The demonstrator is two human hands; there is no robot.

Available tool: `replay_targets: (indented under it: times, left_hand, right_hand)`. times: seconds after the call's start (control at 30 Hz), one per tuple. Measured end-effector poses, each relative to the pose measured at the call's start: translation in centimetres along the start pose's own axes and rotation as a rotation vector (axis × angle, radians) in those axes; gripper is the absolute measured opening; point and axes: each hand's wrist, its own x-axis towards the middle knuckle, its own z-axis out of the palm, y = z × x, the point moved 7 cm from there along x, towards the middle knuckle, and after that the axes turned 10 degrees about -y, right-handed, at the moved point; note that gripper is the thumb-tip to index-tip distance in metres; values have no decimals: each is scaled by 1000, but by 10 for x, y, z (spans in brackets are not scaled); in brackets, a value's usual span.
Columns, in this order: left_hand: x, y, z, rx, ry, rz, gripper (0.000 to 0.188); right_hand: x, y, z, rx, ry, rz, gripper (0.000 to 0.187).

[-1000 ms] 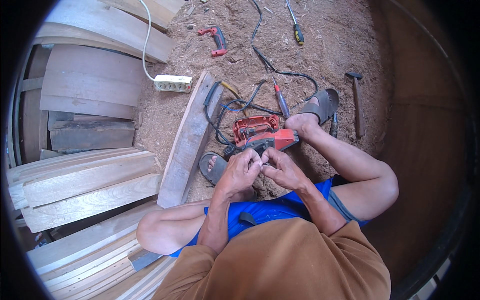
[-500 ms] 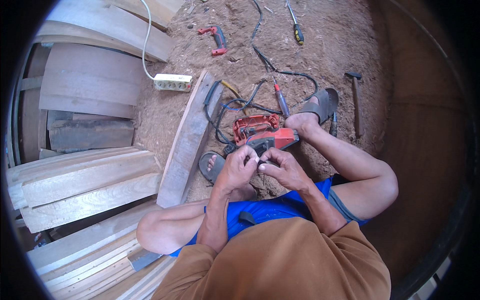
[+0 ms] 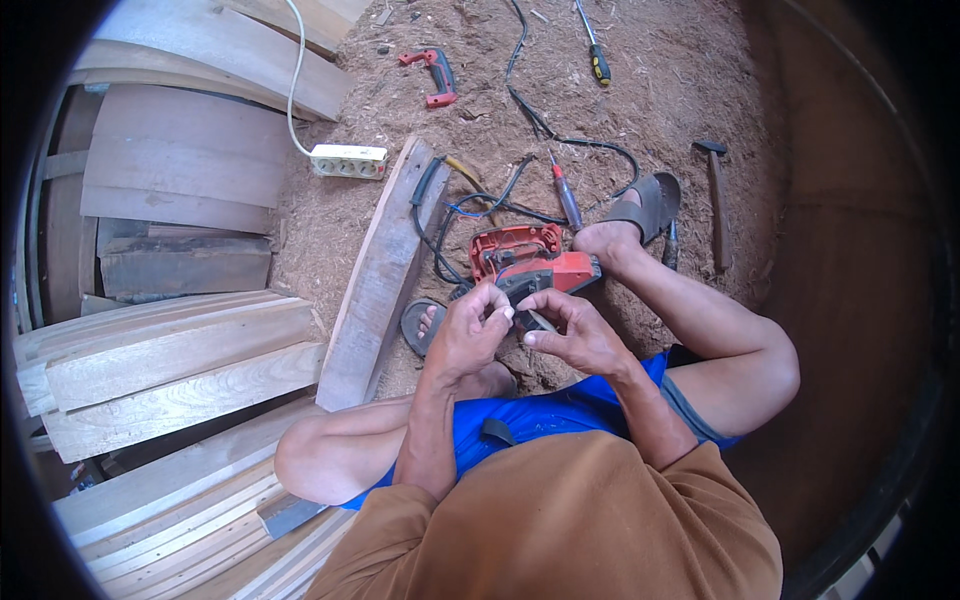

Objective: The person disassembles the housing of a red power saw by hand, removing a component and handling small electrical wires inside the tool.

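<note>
I sit on sawdust-covered ground with a red power tool [image 3: 525,258] lying in front of my knees. My left hand [image 3: 470,330] and my right hand [image 3: 570,330] meet just below the tool, fingertips pinched together on a small dark part at its near end. What the fingers grip is too small to make out clearly. A black cable [image 3: 450,215] runs from the tool across the ground. My right foot [image 3: 612,240] rests beside the tool in a grey sandal [image 3: 650,200].
A long wooden plank [image 3: 385,265] lies left of the tool. Stacked boards [image 3: 170,350] fill the left side. A white power strip [image 3: 348,160], a red-handled tool [image 3: 432,75], two screwdrivers [image 3: 565,195] [image 3: 595,55] and a hammer [image 3: 715,190] lie on the sawdust.
Both hands stay at the near end of the red tool; the fingers have shifted slightly. Nothing else has moved.
</note>
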Motion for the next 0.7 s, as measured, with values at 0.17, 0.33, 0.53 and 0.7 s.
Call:
replay_targets:
  times: [0.17, 0.33, 0.53, 0.7]
  left_hand:
    - [-2, -2, -1, -63, -20, 17, 4]
    - [-5, 6, 1, -95, -34, 30, 6]
    - [0, 1, -11, 143, -46, -26, 7]
    - [-1, 5, -16, 188, -46, -11, 8]
  right_hand:
    - [-1, -4, -7, -254, 106, 37, 31]
    - [-5, -15, -11, -539, 183, 139, 37]
    - [1, -14, -4, -370, 148, -130, 32]
    - [12, -10, 6, -181, 53, -87, 21]
